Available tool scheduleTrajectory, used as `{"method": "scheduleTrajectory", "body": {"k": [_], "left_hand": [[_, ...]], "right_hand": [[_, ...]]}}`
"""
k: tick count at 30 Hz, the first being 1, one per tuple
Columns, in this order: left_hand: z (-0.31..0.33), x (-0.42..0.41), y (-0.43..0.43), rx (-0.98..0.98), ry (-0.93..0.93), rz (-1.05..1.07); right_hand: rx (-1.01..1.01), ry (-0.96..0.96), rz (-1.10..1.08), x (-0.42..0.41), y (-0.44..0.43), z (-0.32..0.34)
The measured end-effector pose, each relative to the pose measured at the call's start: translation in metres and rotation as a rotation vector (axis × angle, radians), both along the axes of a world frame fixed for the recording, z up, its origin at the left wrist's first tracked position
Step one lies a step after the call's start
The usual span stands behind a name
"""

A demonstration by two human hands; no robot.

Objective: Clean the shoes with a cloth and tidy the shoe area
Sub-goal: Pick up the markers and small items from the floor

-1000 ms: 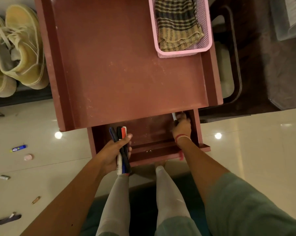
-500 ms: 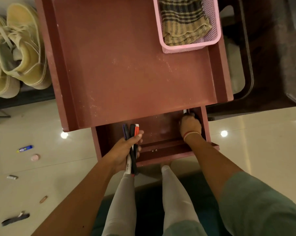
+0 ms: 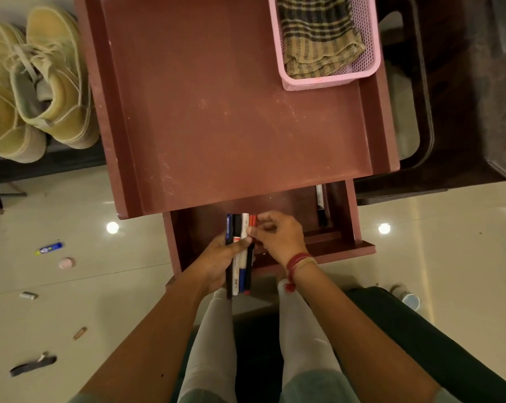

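My left hand [image 3: 217,264] grips a bundle of several pens and markers [image 3: 240,245] over the open drawer [image 3: 359,245] of a reddish-brown table [image 3: 217,117]. My right hand [image 3: 278,237] has come beside the bundle and pinches the red-capped marker at its right side. One black and white marker [image 3: 320,205] lies alone at the drawer's right end. A checked cloth [image 3: 318,36] sits folded in a pink mesh basket [image 3: 327,81] at the table's far right corner. A pair of tan high-top shoes [image 3: 42,82] stands on a dark rack at the left.
Small items are scattered on the pale tiled floor at the left: a blue tube [image 3: 49,248], a pink round piece [image 3: 66,263], a small cylinder [image 3: 28,295], a brown scrap [image 3: 79,333] and a dark strap [image 3: 32,366]. A dark chair [image 3: 414,112] stands at the table's right.
My right hand left the marker at the drawer's right end and moved left to the bundle, where it now pinches a marker. The left hand still holds the bundle.
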State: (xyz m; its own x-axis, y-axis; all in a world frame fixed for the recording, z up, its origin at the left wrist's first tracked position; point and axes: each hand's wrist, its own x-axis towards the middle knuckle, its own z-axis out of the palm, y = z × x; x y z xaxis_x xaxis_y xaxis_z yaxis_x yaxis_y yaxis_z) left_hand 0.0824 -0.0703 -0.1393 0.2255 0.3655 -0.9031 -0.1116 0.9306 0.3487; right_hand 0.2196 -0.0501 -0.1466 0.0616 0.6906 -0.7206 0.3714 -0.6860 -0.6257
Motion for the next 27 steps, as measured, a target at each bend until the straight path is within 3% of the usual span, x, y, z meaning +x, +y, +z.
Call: {"method": "scheduleTrajectory", "body": {"k": [3, 7, 11, 17, 21, 27], "left_hand": [[0.001, 0.0, 0.003, -0.011, 0.002, 0.048], [-0.003, -0.004, 0.008, -0.024, 0.016, 0.19], [-0.009, -0.009, 0.009, -0.044, 0.068, 0.221], [-0.018, -0.011, 0.001, -0.046, 0.09, 0.217], [-0.022, -0.01, -0.003, -0.059, 0.099, 0.231], [-0.021, -0.007, -0.002, -0.046, 0.091, 0.242]], "right_hand": [[-0.046, 0.067, -0.081, 0.011, 0.005, 0.007], [-0.02, 0.095, -0.463, 0.056, 0.008, 0.024], [0.065, -0.147, -0.538, 0.088, -0.007, 0.008], [0.08, -0.466, -0.22, 0.076, 0.003, -0.055], [-0.068, -0.697, 0.103, 0.076, 0.023, -0.086], [-0.1, -0.879, 0.376, 0.093, 0.031, -0.094]]}}
